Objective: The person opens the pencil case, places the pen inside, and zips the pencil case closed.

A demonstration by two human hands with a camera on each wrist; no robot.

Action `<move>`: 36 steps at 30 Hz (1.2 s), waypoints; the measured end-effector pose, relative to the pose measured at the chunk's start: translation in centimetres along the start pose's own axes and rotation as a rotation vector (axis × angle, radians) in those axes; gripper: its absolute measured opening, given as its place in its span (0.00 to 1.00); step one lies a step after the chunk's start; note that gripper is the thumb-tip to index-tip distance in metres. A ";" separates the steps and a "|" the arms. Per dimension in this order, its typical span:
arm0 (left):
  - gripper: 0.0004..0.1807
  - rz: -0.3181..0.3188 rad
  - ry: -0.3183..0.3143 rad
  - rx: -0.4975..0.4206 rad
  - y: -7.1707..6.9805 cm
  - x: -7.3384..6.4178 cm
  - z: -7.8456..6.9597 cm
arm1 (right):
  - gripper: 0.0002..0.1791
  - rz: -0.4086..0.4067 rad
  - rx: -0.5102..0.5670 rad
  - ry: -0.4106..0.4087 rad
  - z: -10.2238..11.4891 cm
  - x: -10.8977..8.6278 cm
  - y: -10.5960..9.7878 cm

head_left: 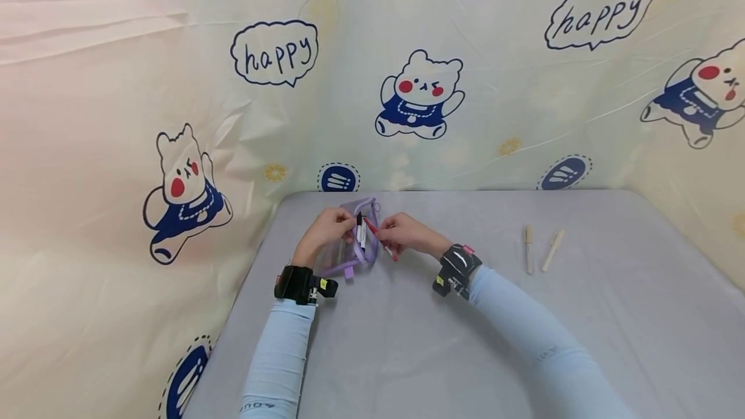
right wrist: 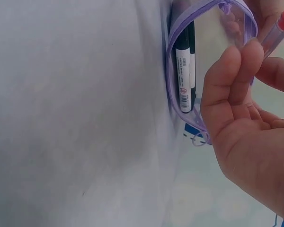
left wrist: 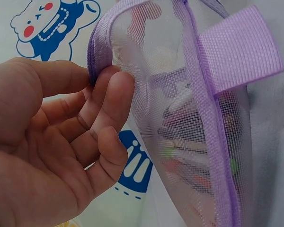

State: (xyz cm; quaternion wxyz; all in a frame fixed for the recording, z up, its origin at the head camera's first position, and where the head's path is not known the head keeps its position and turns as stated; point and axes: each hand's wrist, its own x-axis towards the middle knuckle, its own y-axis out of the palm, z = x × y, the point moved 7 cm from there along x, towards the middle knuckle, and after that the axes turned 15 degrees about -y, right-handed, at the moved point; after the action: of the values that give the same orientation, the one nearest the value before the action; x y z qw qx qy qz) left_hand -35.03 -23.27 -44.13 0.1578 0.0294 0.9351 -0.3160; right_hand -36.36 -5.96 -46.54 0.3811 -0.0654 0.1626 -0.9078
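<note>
A mesh pencil case (head_left: 334, 255) with purple trim stands at the table's far left, its zipped mouth open toward the right. My left hand (head_left: 330, 228) pinches the purple zip edge (left wrist: 102, 61) between thumb and fingers. A slim red pen (head_left: 391, 253) with a clear barrel is gripped in the fingers of my right hand (head_left: 407, 233), one end at the mouth of the case. Just inside that mouth lie black-and-white markers (right wrist: 182, 75). Through the mesh, several more colourful items (left wrist: 189, 151) show blurred in the left wrist view.
Two beige pens (head_left: 528, 249) lie apart from each other on the right side of the grey table (head_left: 454, 354). Behind the table hangs a pale printed cloth (head_left: 495, 31). A purple fabric tab (left wrist: 244, 49) sticks out from the case's end.
</note>
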 end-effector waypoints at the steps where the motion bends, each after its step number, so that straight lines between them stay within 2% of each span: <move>1: 0.15 0.001 0.001 0.000 0.0 0.0 0.0 | 0.19 -0.003 0.007 -0.001 0.1 0.1 0.0; 11: 0.14 0.012 0.002 -0.012 -0.1 -0.2 -0.2 | 0.18 -0.049 0.047 0.029 -0.3 1.6 0.7; 21: 0.15 0.009 -0.001 -0.009 -0.1 -0.1 -0.3 | 0.16 -0.110 0.024 0.036 -0.5 2.8 0.8; 27: 0.15 0.012 -0.002 -0.013 -0.2 -0.2 -0.3 | 0.16 -0.121 0.016 0.060 -0.4 3.3 0.9; 36: 0.14 0.014 -0.007 -0.016 -0.1 0.0 -0.1 | 0.12 -0.141 0.063 0.098 -1.3 4.3 1.0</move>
State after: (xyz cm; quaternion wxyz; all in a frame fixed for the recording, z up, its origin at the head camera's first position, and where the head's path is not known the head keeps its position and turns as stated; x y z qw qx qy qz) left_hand -35.05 -23.27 -43.98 0.1635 0.0337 0.9368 -0.3075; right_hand -39.01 -9.43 -48.10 0.3095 -0.0201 0.1473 -0.9392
